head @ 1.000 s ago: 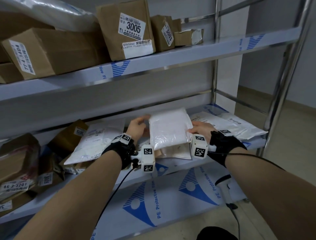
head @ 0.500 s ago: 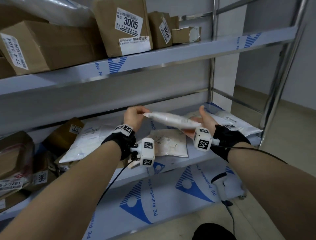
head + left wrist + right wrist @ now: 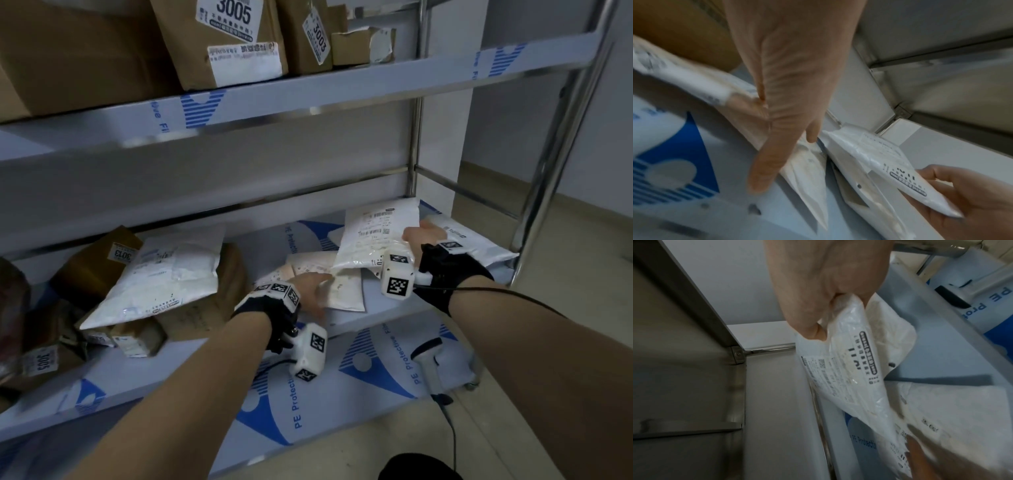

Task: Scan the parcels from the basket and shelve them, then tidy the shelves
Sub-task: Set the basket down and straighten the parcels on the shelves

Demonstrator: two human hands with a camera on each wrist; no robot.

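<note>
Overhead, the right hand (image 3: 423, 236) pinches the white parcel (image 3: 378, 236) above the shelf (image 3: 394, 308); the left hand (image 3: 310, 291) lies flat on the cream mailer (image 3: 342, 291). Wrist views confirm the pinch (image 3: 849, 369): lay it label-up, edges squared.

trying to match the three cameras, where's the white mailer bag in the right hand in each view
Head: white mailer bag right of centre, label up, over the shelf.
Left wrist: lower right, right hand pinching its end.
Right wrist: centre, hanging from the hand.
Shared landmark: its black printed strip.
</note>
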